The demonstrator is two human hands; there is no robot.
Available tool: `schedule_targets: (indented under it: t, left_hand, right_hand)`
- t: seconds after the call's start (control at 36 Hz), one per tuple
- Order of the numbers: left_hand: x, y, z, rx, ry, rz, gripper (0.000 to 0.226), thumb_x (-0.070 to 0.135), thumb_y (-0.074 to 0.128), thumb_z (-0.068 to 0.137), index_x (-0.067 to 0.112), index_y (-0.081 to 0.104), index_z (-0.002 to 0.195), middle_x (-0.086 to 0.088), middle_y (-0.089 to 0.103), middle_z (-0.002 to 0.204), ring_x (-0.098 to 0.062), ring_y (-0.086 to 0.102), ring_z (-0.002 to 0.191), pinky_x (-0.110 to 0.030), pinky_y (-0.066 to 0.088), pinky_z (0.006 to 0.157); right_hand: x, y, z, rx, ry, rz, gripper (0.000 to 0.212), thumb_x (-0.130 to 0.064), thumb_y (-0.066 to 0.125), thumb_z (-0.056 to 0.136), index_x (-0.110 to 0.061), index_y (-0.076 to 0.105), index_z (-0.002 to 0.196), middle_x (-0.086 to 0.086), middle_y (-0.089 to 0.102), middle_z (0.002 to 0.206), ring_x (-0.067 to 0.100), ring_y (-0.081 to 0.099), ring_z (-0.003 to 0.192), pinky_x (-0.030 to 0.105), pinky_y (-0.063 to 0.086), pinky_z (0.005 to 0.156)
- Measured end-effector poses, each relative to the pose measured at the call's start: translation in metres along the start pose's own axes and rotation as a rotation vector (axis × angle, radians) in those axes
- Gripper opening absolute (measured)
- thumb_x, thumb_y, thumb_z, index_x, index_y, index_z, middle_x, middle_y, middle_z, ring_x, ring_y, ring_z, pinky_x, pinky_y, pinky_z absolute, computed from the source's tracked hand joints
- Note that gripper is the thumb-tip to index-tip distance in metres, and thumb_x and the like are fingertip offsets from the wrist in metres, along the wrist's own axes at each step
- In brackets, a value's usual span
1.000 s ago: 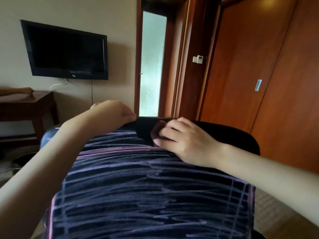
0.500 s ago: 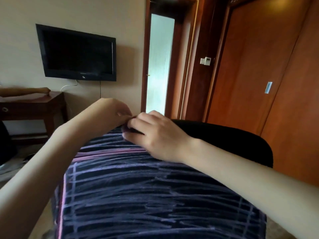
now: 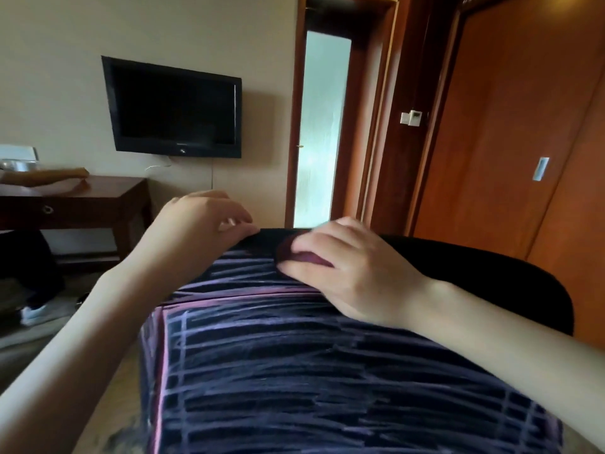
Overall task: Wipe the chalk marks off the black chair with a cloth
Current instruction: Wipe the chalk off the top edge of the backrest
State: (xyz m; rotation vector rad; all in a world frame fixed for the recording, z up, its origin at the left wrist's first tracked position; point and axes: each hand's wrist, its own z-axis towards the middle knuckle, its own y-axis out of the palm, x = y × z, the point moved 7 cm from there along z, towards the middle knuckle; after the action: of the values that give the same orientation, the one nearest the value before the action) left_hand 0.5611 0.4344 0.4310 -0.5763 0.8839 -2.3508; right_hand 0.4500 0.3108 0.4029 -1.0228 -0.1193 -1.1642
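Observation:
The black chair (image 3: 474, 267) fills the lower middle of the view, its surface covered with purple and pink chalk marks (image 3: 294, 362). My left hand (image 3: 199, 231) grips the chair's top edge at the left, fingers curled over it. My right hand (image 3: 347, 270) holds a small dark purple cloth (image 3: 306, 257) against the chair just under the top edge, fingers curled round it. Most of the cloth is hidden under my fingers. A strip near the top edge and the right part of the chair look black, with no marks.
A dark wooden side table (image 3: 98, 198) stands at the left under a wall-mounted television (image 3: 173, 109). A frosted glass door (image 3: 322, 126) is straight ahead and wooden wardrobe doors (image 3: 507, 126) fill the right. A shoe (image 3: 32, 314) lies on the floor at the left.
My right hand with the cloth slid left to meet my left hand, then back right along the top edge. The camera turned left, showing more of the table.

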Motion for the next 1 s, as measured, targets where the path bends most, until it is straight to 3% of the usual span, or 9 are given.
schedule_targets:
  t: [0.08, 0.19, 0.36, 0.44, 0.53, 0.64, 0.78, 0.83, 1.0]
  left_hand:
    - [-0.02, -0.012, -0.008, 0.004, -0.085, 0.008, 0.029, 0.045, 0.054, 0.077, 0.027, 0.073, 0.089, 0.012, 0.059, 0.085, -0.01, 0.055, 0.078, -0.035, 0.046, 0.078]
    - [-0.035, -0.016, -0.019, -0.025, -0.116, 0.033, 0.01, 0.041, 0.061, 0.081, 0.034, 0.067, 0.085, 0.021, 0.052, 0.08, 0.002, 0.05, 0.073, -0.04, 0.048, 0.082]
    - [-0.041, -0.011, -0.026, -0.033, -0.121, 0.003, 0.028, 0.044, 0.058, 0.079, 0.027, 0.07, 0.097, 0.01, 0.056, 0.092, -0.011, 0.054, 0.08, -0.046, 0.05, 0.082]
    - [-0.041, -0.011, -0.029, -0.023, -0.112, -0.026, 0.034, 0.046, 0.055, 0.077, 0.025, 0.07, 0.099, 0.008, 0.056, 0.093, -0.015, 0.055, 0.083, -0.049, 0.051, 0.08]
    - [-0.044, -0.011, -0.033, 0.009, -0.116, -0.028, 0.023, 0.04, 0.061, 0.082, 0.027, 0.069, 0.099, 0.008, 0.055, 0.096, -0.017, 0.054, 0.091, -0.047, 0.048, 0.084]
    - [-0.044, -0.007, -0.033, 0.031, -0.135, 0.024, 0.016, 0.036, 0.063, 0.086, 0.031, 0.068, 0.101, 0.009, 0.055, 0.101, -0.017, 0.052, 0.099, -0.037, 0.033, 0.084]
    - [-0.054, -0.007, -0.032, -0.027, -0.156, -0.176, 0.012, 0.03, 0.066, 0.086, 0.039, 0.068, 0.094, 0.013, 0.056, 0.095, -0.016, 0.056, 0.092, -0.052, 0.044, 0.089]
    - [-0.056, -0.005, -0.034, -0.034, -0.147, -0.21, 0.02, 0.02, 0.066, 0.086, 0.031, 0.071, 0.102, 0.009, 0.057, 0.097, -0.015, 0.056, 0.092, -0.048, 0.046, 0.089]
    - [-0.056, -0.006, -0.036, -0.002, -0.126, -0.316, 0.024, 0.012, 0.066, 0.085, 0.027, 0.071, 0.105, 0.004, 0.055, 0.094, -0.004, 0.054, 0.086, -0.017, 0.039, 0.077]
  right_hand:
    - [-0.014, 0.02, 0.039, 0.044, -0.039, 0.028, 0.023, 0.0, 0.059, 0.09, -0.008, 0.072, 0.107, 0.013, 0.066, 0.105, 0.029, 0.058, 0.095, 0.04, 0.045, 0.079]
    - [-0.015, 0.042, 0.041, -0.015, -0.026, 0.04, 0.023, -0.003, 0.053, 0.092, -0.009, 0.073, 0.102, 0.009, 0.065, 0.103, 0.029, 0.057, 0.094, 0.043, 0.045, 0.075]
    - [-0.001, 0.031, -0.02, -0.082, -0.014, -0.019, 0.035, -0.005, 0.044, 0.092, -0.015, 0.072, 0.11, 0.003, 0.066, 0.103, 0.024, 0.053, 0.099, 0.038, 0.039, 0.085]
    - [0.003, 0.022, -0.027, -0.131, 0.008, -0.017, 0.04, -0.004, 0.041, 0.087, -0.017, 0.073, 0.107, 0.002, 0.066, 0.103, 0.025, 0.057, 0.096, 0.039, 0.042, 0.083]
    - [-0.005, 0.014, -0.008, -0.097, 0.017, 0.017, 0.037, -0.002, 0.043, 0.082, -0.015, 0.074, 0.099, 0.006, 0.065, 0.101, 0.028, 0.06, 0.092, 0.043, 0.047, 0.076]
    - [-0.023, 0.018, 0.04, 0.034, 0.031, 0.119, 0.027, -0.001, 0.052, 0.087, -0.011, 0.073, 0.101, 0.011, 0.065, 0.104, 0.028, 0.058, 0.097, 0.04, 0.046, 0.079]
    - [-0.033, 0.052, 0.062, 0.006, -0.018, 0.074, 0.02, 0.001, 0.066, 0.084, -0.011, 0.074, 0.098, 0.008, 0.065, 0.105, 0.03, 0.057, 0.094, 0.043, 0.046, 0.073]
    - [-0.028, 0.053, 0.048, -0.018, -0.021, 0.033, 0.022, -0.001, 0.063, 0.086, -0.013, 0.073, 0.101, 0.006, 0.065, 0.105, 0.028, 0.056, 0.095, 0.042, 0.045, 0.074]
    - [-0.013, 0.034, -0.006, -0.153, 0.011, -0.057, 0.038, -0.003, 0.042, 0.087, -0.016, 0.071, 0.108, 0.005, 0.063, 0.102, 0.028, 0.057, 0.096, 0.043, 0.045, 0.077]
